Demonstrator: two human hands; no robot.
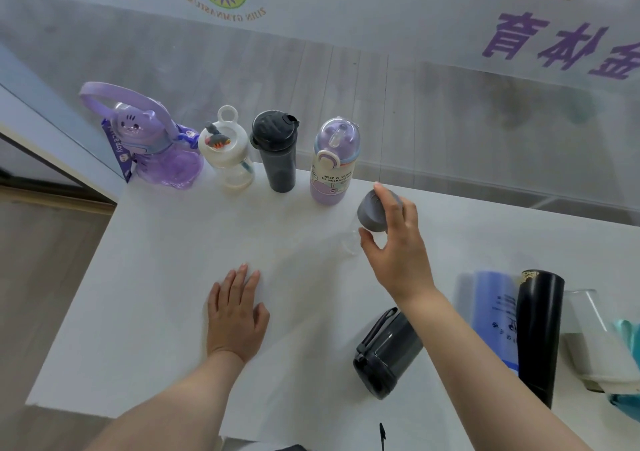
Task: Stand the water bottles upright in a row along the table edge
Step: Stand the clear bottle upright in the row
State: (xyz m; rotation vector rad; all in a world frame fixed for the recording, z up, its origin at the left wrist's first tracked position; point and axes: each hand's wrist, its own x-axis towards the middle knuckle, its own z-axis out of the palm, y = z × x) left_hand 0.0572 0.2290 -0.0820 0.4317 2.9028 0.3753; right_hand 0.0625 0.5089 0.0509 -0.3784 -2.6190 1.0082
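Two bare forearms, no sleeves, watch or rings visible; left hand (239,315) and right hand (394,243) ungloved above the table (156,277).

The left hand (237,315) lies flat, palm down, on the table (166,260), fingers together and pointing toward its far edge, the bare forearm trailing back to the near edge. The right hand (394,243) is raised over the table farther in, thumb and fingers curled around a grey cap (372,212), wrist bent, forearm bare.
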